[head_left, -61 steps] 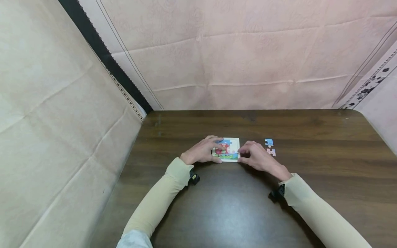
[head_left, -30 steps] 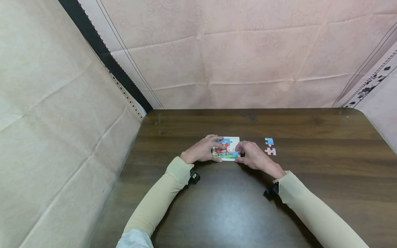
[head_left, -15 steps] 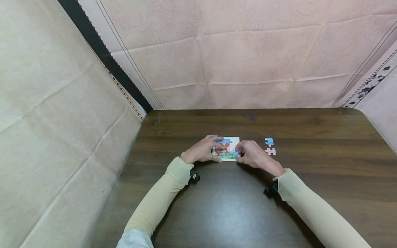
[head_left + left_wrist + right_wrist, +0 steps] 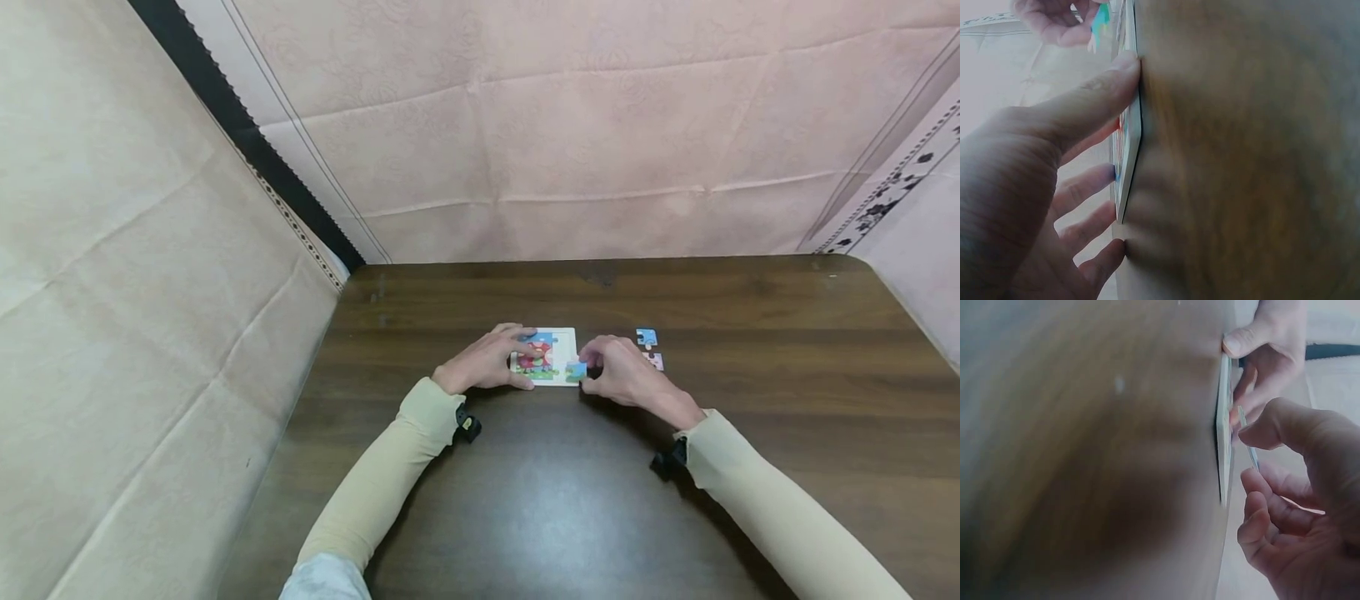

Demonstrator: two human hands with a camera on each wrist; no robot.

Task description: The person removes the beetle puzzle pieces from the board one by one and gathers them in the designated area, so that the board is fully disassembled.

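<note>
A small white-framed jigsaw puzzle board (image 4: 564, 339) lies on the table, with a red figure, blue sky and green ground in its left part. My left hand (image 4: 491, 360) rests over its left side, fingers fairly straight, the thumb (image 4: 1100, 87) against the near edge and fingertips on the board and beyond it. At the lower right corner, my right hand (image 4: 624, 372) pinches a blue-and-green puzzle piece (image 4: 576, 371) between thumb and fingers. In the right wrist view that piece (image 4: 1249, 447) is tilted and held just off the board, seen edge-on.
Right of the board lie two loose puzzle pieces: a blue one (image 4: 646, 337) and a pink one (image 4: 656, 361), partly hidden by the right hand. The brown wooden table (image 4: 525, 500) ends at a pale cloth backdrop (image 4: 600, 150) behind, with more cloth at the left.
My right hand has drawn back slightly right, and the blue-and-green piece has come up out of the board's lower right corner. The left hand stays in place; the head view has shifted slightly.
</note>
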